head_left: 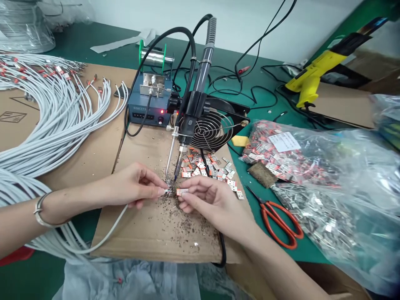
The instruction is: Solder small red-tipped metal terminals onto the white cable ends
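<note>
Between its thumb and fingers my left hand pinches the end of a white cable, close under the tip of a mounted soldering iron. A thin metal solder feed tube comes down beside the iron. Facing it from the right, my right hand is closed on a small USB connector with an orange insert. A small gap separates the connector from the cable end. Several more USB connectors lie loose just behind my right hand, on the cardboard.
A blue soldering station carries a solder spool; a fan stands beside it. Many white cables fill the left. At right lie red-handled scissors, bags of connectors and metal shells, and a yellow heat gun.
</note>
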`<state>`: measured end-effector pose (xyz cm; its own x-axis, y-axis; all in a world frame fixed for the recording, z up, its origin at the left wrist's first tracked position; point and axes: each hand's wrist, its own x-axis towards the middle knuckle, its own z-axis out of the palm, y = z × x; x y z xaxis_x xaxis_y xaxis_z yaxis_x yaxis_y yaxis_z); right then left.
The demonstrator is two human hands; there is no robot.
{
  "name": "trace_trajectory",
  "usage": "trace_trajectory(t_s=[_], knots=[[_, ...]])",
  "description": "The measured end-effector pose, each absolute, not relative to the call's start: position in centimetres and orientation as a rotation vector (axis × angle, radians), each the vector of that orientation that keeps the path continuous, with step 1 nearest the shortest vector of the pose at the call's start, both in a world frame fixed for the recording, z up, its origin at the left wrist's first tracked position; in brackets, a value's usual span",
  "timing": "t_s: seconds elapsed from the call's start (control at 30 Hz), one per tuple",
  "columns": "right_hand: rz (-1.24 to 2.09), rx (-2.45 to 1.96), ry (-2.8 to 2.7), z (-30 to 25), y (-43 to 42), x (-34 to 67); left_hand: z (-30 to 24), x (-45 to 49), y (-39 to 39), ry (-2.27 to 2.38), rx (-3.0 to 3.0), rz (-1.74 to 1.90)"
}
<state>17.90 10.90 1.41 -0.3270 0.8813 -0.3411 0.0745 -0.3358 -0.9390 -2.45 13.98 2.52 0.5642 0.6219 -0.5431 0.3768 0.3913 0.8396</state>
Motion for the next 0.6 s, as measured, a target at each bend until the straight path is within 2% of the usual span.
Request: trace_trajectory(t_s=[0.13, 0.6], knots=[[1.860, -1.223, -1.112, 0.56, 11.29, 17.24, 2.50, -2.48, 14.00, 1.035, 1.197, 0.196], [1.791, -1.278, -1.081, 0.78, 11.08, 17.01, 3.17, -1.93, 13.98, 1.094, 1.181, 0.162]])
